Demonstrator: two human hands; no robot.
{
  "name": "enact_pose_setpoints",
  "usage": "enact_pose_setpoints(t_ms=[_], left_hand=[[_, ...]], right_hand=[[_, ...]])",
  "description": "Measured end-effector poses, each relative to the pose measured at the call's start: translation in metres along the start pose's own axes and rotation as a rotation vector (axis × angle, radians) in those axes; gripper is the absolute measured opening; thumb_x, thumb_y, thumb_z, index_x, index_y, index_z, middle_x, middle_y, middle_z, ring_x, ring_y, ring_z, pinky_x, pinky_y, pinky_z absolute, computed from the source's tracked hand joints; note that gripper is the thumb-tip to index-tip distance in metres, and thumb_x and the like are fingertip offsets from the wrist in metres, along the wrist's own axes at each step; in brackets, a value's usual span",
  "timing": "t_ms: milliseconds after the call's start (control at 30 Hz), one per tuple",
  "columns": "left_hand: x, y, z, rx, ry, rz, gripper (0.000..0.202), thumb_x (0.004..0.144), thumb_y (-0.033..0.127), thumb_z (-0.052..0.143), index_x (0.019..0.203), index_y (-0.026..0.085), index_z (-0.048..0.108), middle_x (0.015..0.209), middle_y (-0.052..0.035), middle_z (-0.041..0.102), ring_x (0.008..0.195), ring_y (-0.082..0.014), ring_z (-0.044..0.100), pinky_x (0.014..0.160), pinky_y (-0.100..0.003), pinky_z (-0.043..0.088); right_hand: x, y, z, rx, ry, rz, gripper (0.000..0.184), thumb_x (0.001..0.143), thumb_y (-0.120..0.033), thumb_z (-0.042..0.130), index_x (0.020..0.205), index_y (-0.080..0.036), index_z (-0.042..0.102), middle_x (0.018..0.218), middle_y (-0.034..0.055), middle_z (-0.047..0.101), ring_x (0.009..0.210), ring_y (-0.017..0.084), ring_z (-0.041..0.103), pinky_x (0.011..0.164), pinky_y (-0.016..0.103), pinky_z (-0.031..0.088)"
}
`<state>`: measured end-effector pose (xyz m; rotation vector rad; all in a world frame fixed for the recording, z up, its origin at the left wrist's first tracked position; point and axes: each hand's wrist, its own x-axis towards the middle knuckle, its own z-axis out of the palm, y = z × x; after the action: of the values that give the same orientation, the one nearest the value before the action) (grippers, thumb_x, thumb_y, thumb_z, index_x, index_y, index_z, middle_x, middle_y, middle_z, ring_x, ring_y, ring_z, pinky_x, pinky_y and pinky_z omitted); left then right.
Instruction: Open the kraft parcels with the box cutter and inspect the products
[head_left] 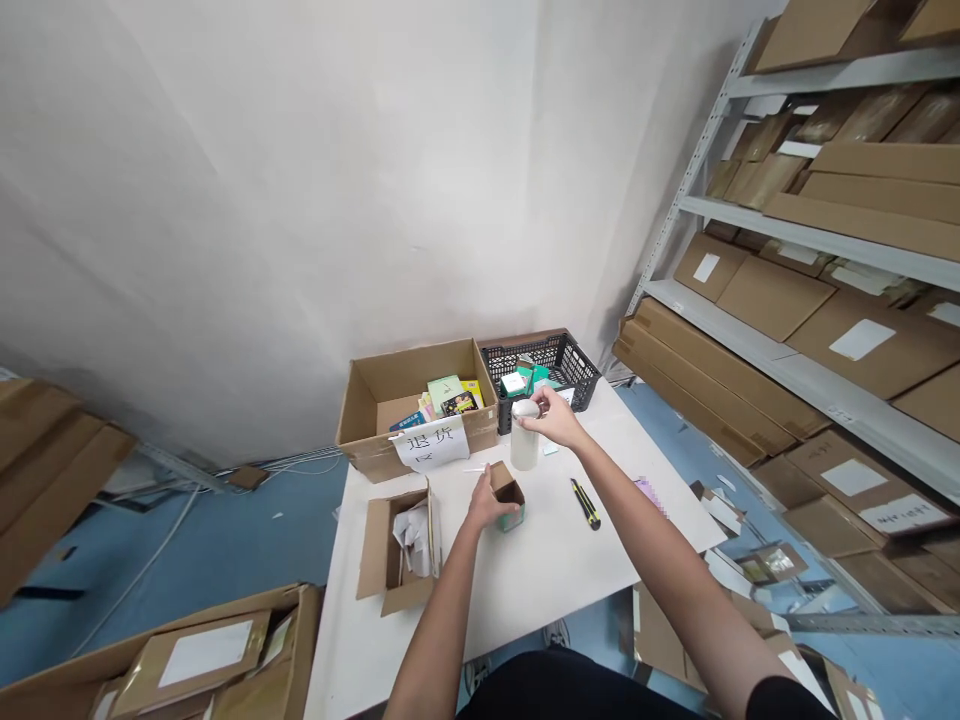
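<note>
My left hand (485,505) is closed around a small open box (508,493) with a brown inside and a green outer side, standing on the white table (525,580). Farther back, my right hand (551,417) grips the top of an upright white cylinder (524,442) that rests on the table. The two things stand close together but apart.
An open carton with white paper (397,545) lies left of my left hand. A black-and-yellow utility knife (586,503) lies to the right. At the back stand a big carton with a paper sign (416,400) and a black crate (547,370). Shelves with cartons (810,280) fill the right.
</note>
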<state>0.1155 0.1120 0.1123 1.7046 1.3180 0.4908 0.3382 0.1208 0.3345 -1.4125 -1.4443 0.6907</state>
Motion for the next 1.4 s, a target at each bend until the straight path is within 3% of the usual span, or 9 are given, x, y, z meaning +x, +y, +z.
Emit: enact_pose_setpoints(t_ms=[167, 300, 400, 567, 767, 933, 1100, 1267, 1400], left_hand=[[-0.013, 0.098, -0.072, -0.427, 0.21, 0.266, 0.083, 0.08, 0.051, 0.081, 0.153, 0.029, 0.048, 0.159, -0.0142, 0.051, 0.143, -0.035, 0.052, 0.116, -0.05, 0.045], [-0.016, 0.187, -0.089, -0.352, 0.261, 0.426, 0.104, 0.065, 0.045, 0.095, 0.156, 0.028, 0.047, 0.148, -0.0137, 0.059, 0.127, -0.0321, 0.063, 0.106, -0.045, 0.054], [-0.015, 0.219, -0.092, -0.371, 0.304, 0.379, 0.118, 0.061, 0.043, 0.098, 0.161, 0.025, 0.039, 0.128, -0.0124, 0.069, 0.113, -0.0293, 0.07, 0.102, -0.046, 0.056], [-0.016, 0.23, -0.099, -0.574, 0.161, 0.417, 0.124, 0.073, 0.046, 0.091, 0.169, 0.026, 0.014, 0.127, -0.0112, 0.071, 0.113, -0.0261, 0.072, 0.103, -0.047, 0.056], [-0.013, 0.252, -0.092, -0.507, 0.202, 0.431, 0.125, 0.073, 0.045, 0.092, 0.169, 0.03, 0.014, 0.141, -0.0136, 0.063, 0.129, -0.0287, 0.064, 0.107, -0.045, 0.054], [-0.016, 0.27, -0.079, -0.529, 0.173, 0.393, 0.127, 0.074, 0.043, 0.092, 0.17, 0.027, 0.011, 0.129, -0.0121, 0.07, 0.116, -0.0272, 0.07, 0.105, -0.049, 0.056], [-0.019, 0.275, -0.066, -0.473, 0.253, 0.365, 0.123, 0.072, 0.045, 0.093, 0.168, 0.029, 0.018, 0.145, -0.0153, 0.061, 0.128, -0.0301, 0.064, 0.106, -0.047, 0.056], [-0.012, 0.272, -0.066, -0.539, 0.23, 0.345, 0.124, 0.074, 0.052, 0.09, 0.169, 0.026, 0.015, 0.136, -0.0147, 0.066, 0.119, -0.0298, 0.069, 0.103, -0.049, 0.057], [-0.005, 0.268, -0.072, -0.513, 0.258, 0.361, 0.131, 0.07, 0.046, 0.095, 0.169, 0.03, 0.011, 0.143, -0.0144, 0.062, 0.123, -0.0292, 0.066, 0.104, -0.046, 0.056]], right_hand=[[0.004, -0.015, -0.005, 0.03, 0.037, -0.045, 0.047, 0.066, -0.055, 0.087, 0.087, -0.024, 0.058, 0.072, -0.0048, 0.06, 0.062, 0.014, 0.052, 0.061, 0.027, 0.046], [0.008, -0.014, -0.002, 0.167, -0.014, -0.015, 0.05, 0.066, -0.055, 0.09, 0.091, -0.023, 0.062, 0.077, -0.0012, 0.065, 0.067, 0.017, 0.059, 0.066, 0.031, 0.052], [0.007, -0.006, -0.009, 0.4, -0.171, -0.013, 0.06, 0.067, -0.053, 0.09, 0.112, -0.023, 0.064, 0.1, 0.0045, 0.072, 0.088, 0.021, 0.069, 0.082, 0.035, 0.057], [-0.013, 0.015, -0.019, 0.65, -0.597, -0.019, 0.105, 0.065, -0.043, 0.096, 0.153, -0.032, 0.041, 0.127, 0.0073, 0.071, 0.115, 0.026, 0.069, 0.098, 0.043, 0.057], [-0.032, 0.025, -0.016, 0.579, -0.298, -0.033, 0.137, 0.059, -0.04, 0.1, 0.167, -0.033, 0.016, 0.124, 0.0084, 0.07, 0.109, 0.028, 0.071, 0.095, 0.045, 0.059], [-0.037, 0.033, -0.033, 0.706, -0.469, -0.036, 0.131, 0.069, -0.046, 0.095, 0.168, -0.036, 0.01, 0.131, 0.0089, 0.068, 0.117, 0.028, 0.069, 0.099, 0.047, 0.058], [-0.045, 0.039, -0.04, 0.577, -0.266, 0.008, 0.137, 0.062, -0.041, 0.099, 0.169, -0.035, 0.013, 0.122, 0.0077, 0.069, 0.11, 0.029, 0.07, 0.097, 0.048, 0.059], [-0.047, 0.041, -0.041, 0.686, -0.431, -0.009, 0.129, 0.072, -0.046, 0.093, 0.169, -0.037, 0.008, 0.13, 0.0077, 0.067, 0.115, 0.028, 0.069, 0.101, 0.048, 0.057], [-0.044, 0.04, -0.037, 0.582, -0.296, 0.006, 0.136, 0.063, -0.042, 0.099, 0.169, -0.035, 0.013, 0.128, 0.0082, 0.067, 0.114, 0.029, 0.068, 0.1, 0.048, 0.057]])
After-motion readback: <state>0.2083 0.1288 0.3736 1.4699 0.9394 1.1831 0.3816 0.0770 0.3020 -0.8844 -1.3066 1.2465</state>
